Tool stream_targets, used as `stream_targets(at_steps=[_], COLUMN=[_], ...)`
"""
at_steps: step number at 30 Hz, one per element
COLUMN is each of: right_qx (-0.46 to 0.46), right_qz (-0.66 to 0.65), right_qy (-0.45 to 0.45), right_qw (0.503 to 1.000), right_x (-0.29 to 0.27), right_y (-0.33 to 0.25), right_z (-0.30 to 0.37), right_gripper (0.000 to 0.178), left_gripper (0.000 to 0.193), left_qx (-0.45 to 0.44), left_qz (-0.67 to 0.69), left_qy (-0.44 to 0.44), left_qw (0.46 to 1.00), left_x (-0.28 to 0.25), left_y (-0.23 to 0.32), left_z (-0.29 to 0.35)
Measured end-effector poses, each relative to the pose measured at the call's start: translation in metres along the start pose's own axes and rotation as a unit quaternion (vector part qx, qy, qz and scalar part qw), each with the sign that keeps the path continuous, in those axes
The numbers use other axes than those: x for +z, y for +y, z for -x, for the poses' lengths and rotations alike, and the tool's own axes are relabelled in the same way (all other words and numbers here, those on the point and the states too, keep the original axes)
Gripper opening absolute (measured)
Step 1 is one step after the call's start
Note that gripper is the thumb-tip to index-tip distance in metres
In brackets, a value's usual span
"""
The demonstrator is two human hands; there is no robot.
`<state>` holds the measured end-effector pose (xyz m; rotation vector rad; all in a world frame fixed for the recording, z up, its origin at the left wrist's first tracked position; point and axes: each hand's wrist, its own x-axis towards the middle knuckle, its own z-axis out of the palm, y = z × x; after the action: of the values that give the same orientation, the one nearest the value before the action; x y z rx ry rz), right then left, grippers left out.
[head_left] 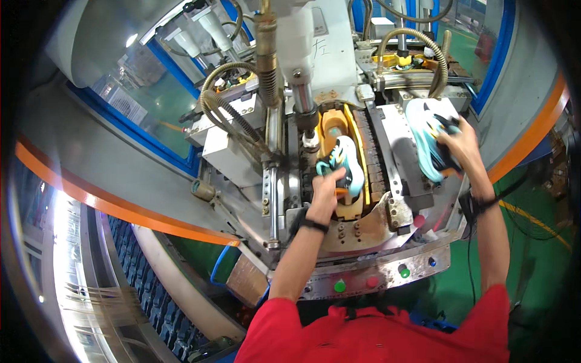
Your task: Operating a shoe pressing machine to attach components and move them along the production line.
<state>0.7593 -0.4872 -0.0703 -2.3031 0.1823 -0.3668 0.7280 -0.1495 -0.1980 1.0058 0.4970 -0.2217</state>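
Left hand holds one shoe, right hand apparently one blurred shoe.

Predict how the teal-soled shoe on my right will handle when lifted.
This shoe is probably light, since the right grip alone holds it. Its thick sole likely resists bending; its curved outline may let it rock.

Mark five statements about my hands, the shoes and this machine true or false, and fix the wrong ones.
1. The left hand holds a shoe. True.
2. The right hand holds the other shoe. True.
3. Both shoes are over the same spot. False: only the left hand's is over the central yellow fixture.
4. The other shoe is black all over. False: much of it is pale teal.
5. The front panel has a green button. True.
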Motion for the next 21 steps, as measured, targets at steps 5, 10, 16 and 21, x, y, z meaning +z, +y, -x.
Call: stream_targets(at_steps=[5, 10, 16, 21], right_qx=[-0.015, -0.1, -0.114, -0.305], right_qz=[0.134, 0.159, 0.18, 0.074], right_qy=[-0.229, -0.143, -0.078, -0.153], right_qw=[0.964, 0.972, 0.974, 0.937], right_x=[0.145, 0.285, 0.349, 0.282], right_y=[-0.087, -0.081, -0.059, -0.08], right_z=[-0.045, -0.018, 0.014, 0.065], right_gripper=[0.058, 0.038, 0.057, 0.044], left_gripper=[0.038, 0.048, 0.044, 0.035], left_qx=[0.012, 0.107, 0.204, 0.18], left_qz=[-0.013, 0.026, 0.085, 0.177], left_qy=[-0.008, 0.129, 0.414, 0.515], left_qw=[1.0, 0.985, 0.883, 0.819], left_x=[-0.062, -0.116, -0.147, -0.136], left_y=[0.0, -0.006, -0.07, -0.139], left_z=[0.167, 0.312, 0.427, 0.46])
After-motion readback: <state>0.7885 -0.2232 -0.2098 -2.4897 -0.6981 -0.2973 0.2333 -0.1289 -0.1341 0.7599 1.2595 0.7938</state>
